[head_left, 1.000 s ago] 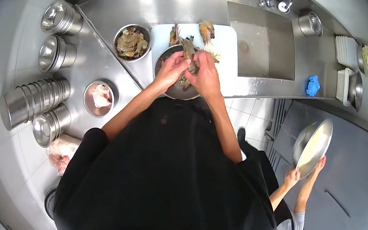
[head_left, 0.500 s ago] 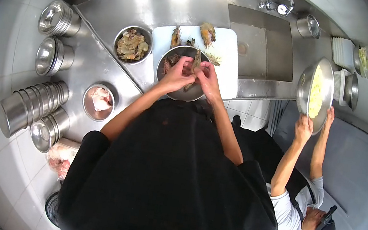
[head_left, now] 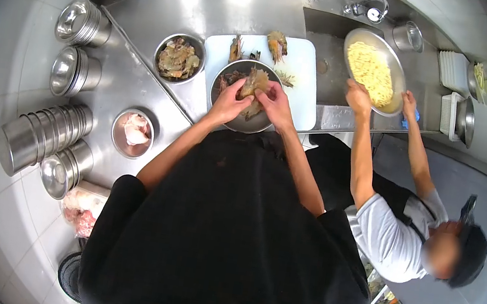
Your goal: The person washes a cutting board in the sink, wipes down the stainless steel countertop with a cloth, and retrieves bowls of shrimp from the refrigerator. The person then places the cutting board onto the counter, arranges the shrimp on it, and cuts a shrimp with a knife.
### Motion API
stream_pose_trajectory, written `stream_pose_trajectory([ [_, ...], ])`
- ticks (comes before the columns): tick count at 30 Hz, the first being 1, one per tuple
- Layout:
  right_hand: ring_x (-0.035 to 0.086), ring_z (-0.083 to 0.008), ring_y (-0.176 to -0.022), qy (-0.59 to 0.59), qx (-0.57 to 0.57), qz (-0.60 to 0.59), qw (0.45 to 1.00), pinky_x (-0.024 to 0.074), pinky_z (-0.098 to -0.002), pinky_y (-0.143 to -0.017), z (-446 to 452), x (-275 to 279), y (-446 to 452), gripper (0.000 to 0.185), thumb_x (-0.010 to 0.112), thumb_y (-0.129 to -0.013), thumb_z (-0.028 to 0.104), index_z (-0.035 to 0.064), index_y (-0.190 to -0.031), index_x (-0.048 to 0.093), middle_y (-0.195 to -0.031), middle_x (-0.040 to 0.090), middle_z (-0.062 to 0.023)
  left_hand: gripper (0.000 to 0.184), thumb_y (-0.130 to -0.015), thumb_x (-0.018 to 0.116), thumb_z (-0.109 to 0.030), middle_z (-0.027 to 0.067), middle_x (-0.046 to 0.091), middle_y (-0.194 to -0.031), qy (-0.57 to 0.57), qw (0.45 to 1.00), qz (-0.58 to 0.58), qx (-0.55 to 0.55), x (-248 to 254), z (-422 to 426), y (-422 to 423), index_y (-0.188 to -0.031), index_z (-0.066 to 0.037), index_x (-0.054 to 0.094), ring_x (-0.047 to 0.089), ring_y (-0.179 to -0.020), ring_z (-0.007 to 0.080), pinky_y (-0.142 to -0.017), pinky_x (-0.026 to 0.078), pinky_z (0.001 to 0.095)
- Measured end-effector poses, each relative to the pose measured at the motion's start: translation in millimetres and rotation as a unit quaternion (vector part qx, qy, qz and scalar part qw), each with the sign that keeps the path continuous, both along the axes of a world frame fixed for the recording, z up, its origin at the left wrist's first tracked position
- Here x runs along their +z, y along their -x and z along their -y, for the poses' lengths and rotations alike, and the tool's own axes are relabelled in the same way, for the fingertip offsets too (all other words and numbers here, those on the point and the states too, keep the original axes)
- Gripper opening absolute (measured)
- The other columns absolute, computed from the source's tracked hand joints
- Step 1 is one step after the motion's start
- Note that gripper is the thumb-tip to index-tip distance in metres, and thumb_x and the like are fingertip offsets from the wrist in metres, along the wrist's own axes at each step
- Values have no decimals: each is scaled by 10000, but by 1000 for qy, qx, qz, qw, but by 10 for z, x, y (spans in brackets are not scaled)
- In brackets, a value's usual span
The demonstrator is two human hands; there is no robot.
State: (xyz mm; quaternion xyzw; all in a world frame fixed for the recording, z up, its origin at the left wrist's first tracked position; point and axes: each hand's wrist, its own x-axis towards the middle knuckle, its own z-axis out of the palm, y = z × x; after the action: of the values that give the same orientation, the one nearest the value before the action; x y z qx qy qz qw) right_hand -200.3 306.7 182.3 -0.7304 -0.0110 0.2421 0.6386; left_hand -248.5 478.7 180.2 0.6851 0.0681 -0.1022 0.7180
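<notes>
A large shrimp [head_left: 256,85] is pinched between my two hands above a steel bowl [head_left: 247,126]. My left hand [head_left: 230,103] grips its left side, and my right hand [head_left: 275,105] grips its right side. Dark shell pieces [head_left: 226,80] lie in the bowl below. The bowl rests over the near part of a white cutting board [head_left: 304,92]. On the board's far side are more shrimp [head_left: 277,45], a shrimp [head_left: 236,49] to the left, and a heap of thin legs or feelers [head_left: 286,78]. Peeled-looking shrimp [head_left: 178,59] fill a smaller steel bowl to the left.
A co-worker [head_left: 394,237] at my right holds a big bowl of yellowish pieces [head_left: 368,73] over the sink [head_left: 325,70]. Stacked steel containers [head_left: 37,140] line the left. A bowl with pale meat [head_left: 133,130] stands near my left forearm. A faucet [head_left: 374,13] is at the back.
The shrimp in my hands has turned and now shows its broader side. The co-worker has leaned in and moved the big bowl left, over the sink, tipping its contents into view.
</notes>
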Motion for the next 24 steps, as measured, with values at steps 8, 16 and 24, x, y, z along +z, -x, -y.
stream_pose_trajectory([
  [8,616,-118,-771,2,5,-67,998,514,-258,-605,35,30,25,289,733,-872,103,10,-1072,547,-917,618,-56,502,-860,665,-103,224,649,-1197,-104,994,21,29,-147,14,-24,-1332,-4,522,622,-1140,349,-977,469,390],
  [16,602,-111,-725,0,40,-24,999,511,-286,-628,46,-235,-30,235,720,-870,92,20,-1001,539,-790,604,-34,514,-853,659,-77,222,658,-1181,-212,975,42,60,292,105,-37,-1348,-43,525,637,-1116,365,-941,489,397],
  [24,668,-274,-831,163,86,99,978,523,-379,-766,89,119,1,230,717,-827,145,36,-1009,630,-887,674,-131,495,-860,622,-47,172,674,-1145,-188,980,-3,64,-51,120,20,-1339,-6,503,656,-1052,262,-904,503,352],
])
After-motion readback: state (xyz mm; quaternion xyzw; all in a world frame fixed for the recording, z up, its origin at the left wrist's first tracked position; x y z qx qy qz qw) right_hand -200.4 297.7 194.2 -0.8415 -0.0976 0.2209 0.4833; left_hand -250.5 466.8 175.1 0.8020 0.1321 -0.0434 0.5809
